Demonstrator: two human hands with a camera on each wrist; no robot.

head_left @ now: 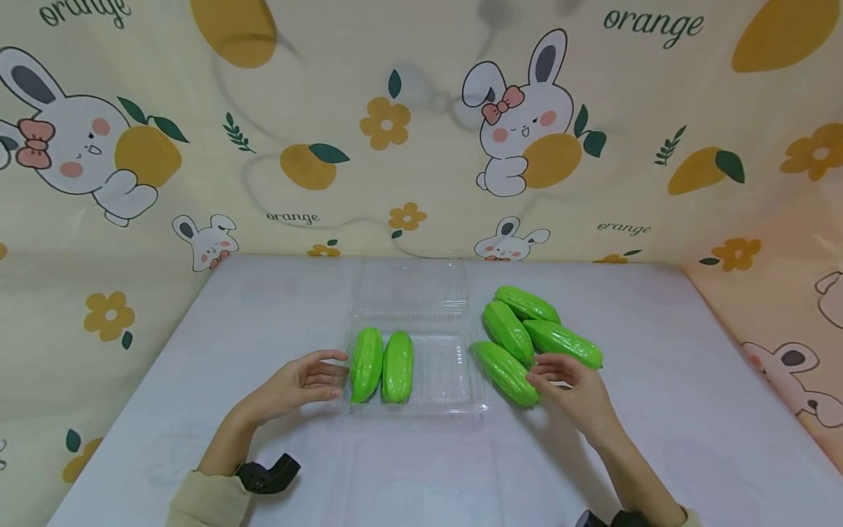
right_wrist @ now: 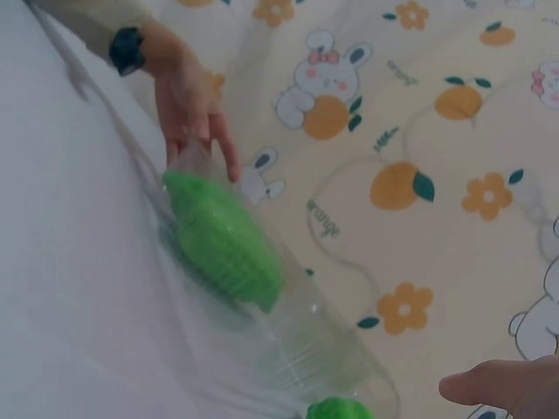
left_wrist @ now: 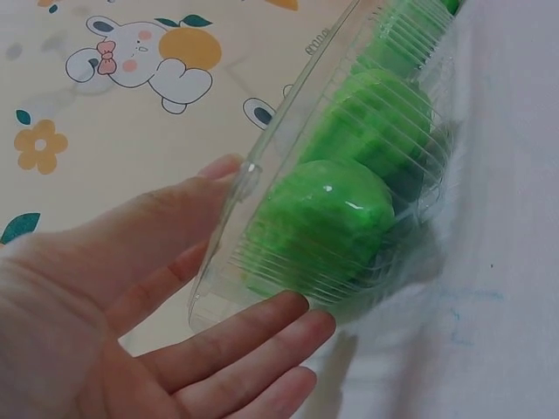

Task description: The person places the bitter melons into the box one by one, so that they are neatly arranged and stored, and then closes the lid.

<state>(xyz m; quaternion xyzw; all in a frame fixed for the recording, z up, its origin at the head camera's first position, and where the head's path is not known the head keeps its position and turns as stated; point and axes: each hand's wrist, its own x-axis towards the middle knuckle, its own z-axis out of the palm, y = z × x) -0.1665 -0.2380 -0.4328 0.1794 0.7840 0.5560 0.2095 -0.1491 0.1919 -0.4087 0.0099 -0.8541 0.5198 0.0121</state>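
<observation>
In the head view, a clear plastic box [head_left: 443, 369] holds two glossy green vegetables, shaped like short plump cucumbers, side by side: one at its left wall [head_left: 366, 366] and another [head_left: 398, 368] beside it. My left hand [head_left: 306, 380] is at the box's left edge; in the left wrist view its thumb tip is by the rim and its straight fingers lie along the outside. Right of the box, my right hand [head_left: 576, 391] is over the right end of the nearest loose green vegetable [head_left: 503, 373], thumb and fingers overlapping it. The right wrist view shows that thumb [right_wrist: 502, 388] extended.
Several more green vegetables [head_left: 507, 329] lie piled behind the nearest one. The box's clear lid [head_left: 410, 285] is folded back flat behind it. All rest on a white tabletop [head_left: 276, 307], with a rabbit-and-orange patterned cloth [head_left: 421, 168] behind.
</observation>
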